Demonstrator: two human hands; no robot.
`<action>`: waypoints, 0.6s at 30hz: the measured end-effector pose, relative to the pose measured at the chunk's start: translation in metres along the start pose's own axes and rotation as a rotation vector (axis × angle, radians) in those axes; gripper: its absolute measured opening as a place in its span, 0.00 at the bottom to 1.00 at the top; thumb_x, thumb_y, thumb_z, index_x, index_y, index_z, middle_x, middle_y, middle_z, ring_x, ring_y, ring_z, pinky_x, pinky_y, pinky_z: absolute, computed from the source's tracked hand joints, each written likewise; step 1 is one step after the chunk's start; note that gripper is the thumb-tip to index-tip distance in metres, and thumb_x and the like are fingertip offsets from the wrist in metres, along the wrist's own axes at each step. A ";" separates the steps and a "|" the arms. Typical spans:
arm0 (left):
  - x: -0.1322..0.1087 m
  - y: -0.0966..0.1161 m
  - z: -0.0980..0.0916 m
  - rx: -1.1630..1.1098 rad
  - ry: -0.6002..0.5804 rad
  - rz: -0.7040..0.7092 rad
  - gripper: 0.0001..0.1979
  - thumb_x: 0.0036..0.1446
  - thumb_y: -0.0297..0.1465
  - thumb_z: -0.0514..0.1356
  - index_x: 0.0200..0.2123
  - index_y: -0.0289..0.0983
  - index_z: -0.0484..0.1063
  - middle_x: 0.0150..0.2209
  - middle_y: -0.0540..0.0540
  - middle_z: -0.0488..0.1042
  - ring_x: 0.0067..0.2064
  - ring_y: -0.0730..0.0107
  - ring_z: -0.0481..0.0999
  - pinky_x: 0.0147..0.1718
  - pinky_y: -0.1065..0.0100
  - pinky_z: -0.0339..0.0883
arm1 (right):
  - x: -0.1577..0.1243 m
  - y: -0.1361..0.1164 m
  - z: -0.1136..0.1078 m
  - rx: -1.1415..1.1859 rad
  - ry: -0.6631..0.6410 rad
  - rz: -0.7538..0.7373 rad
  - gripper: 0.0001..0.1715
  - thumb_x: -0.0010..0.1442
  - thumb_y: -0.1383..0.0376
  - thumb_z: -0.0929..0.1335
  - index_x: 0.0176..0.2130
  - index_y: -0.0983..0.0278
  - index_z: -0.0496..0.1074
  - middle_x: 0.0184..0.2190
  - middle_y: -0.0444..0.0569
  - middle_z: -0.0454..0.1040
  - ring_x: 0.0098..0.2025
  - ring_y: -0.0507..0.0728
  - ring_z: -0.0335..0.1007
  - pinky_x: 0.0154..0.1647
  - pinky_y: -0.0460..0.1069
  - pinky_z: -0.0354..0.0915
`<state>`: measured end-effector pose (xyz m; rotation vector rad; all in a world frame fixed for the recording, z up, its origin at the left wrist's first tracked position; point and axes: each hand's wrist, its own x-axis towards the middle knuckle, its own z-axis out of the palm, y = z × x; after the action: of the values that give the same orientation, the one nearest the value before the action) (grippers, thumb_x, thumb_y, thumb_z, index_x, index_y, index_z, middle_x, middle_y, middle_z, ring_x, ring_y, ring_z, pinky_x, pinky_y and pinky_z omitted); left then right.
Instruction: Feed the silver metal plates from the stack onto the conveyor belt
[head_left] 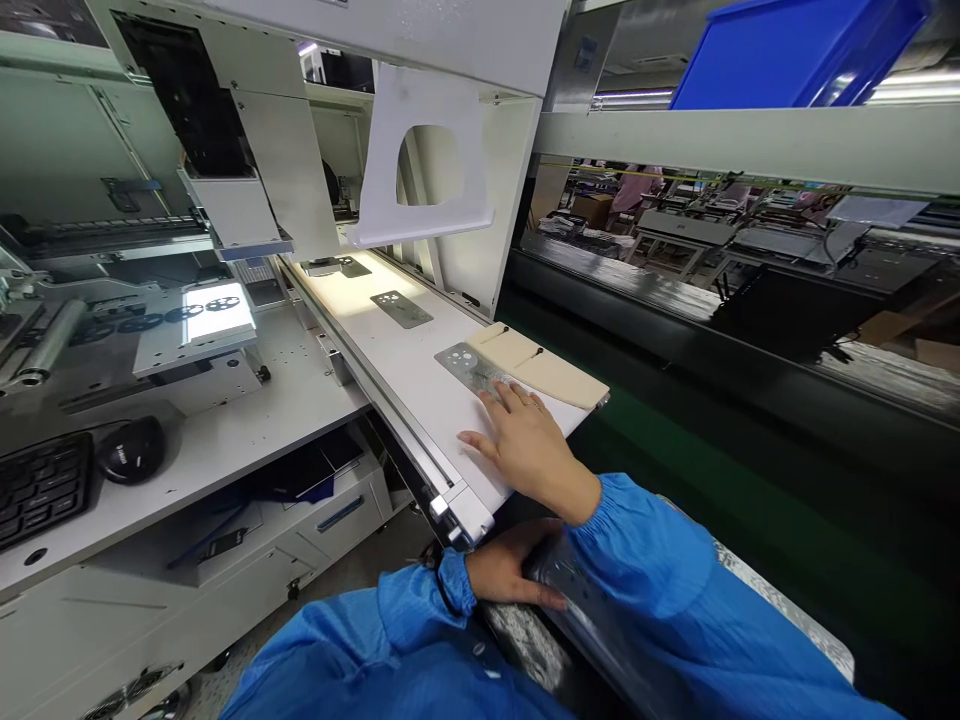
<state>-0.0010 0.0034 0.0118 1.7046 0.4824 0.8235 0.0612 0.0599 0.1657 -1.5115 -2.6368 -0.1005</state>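
Grey oblong plate, round holes at far end, right hand touching

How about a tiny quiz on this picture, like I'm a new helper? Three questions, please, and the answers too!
1. True or false: the black mouse is next to the keyboard.
2. Which thing is the right hand closest to?
A) the blue bin
B) the grey plate with holes
C) the drawer handle
3. How many dark knobs can you count on the cream board?

Key: 1. True. 2. B. 3. Two.
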 end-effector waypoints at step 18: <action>-0.005 -0.014 0.002 0.103 -0.019 -0.098 0.51 0.45 0.56 0.65 0.66 0.37 0.55 0.65 0.33 0.61 0.65 0.47 0.62 0.64 0.50 0.54 | -0.212 0.137 0.015 0.206 0.231 0.321 0.41 0.61 0.34 0.54 0.41 0.59 0.79 0.39 0.50 0.79 0.37 0.64 0.77 0.31 0.57 0.78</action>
<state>-0.0019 0.0024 -0.0032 1.7664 0.5991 0.7214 0.2856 -0.0513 0.1267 -1.7102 -2.1282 0.0205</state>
